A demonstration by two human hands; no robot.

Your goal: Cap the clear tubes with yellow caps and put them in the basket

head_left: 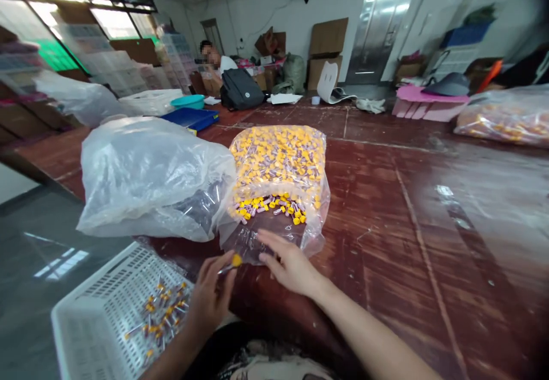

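My left hand (212,294) is closed in a pinch on a small clear piece with a yellow cap (237,260). My right hand (289,263) reaches over the mouth of a clear plastic bag (315,237), thumb and fingers apart and nothing visible between them. Many small yellow-capped pieces (278,157) with purplish clear bodies fill that bag, some spilling toward its opening. Below my left forearm, a white slotted basket (68,311) holds several thin clear pieces with yellow parts (163,311).
A large translucent bag (150,174) stands left of the filled bag. Behind it are a blue tray (193,118) and a turquoise basin (187,102). A dark backpack (242,88) lies at the back near a seated person (212,57). A pink box (424,106) stands at far right.
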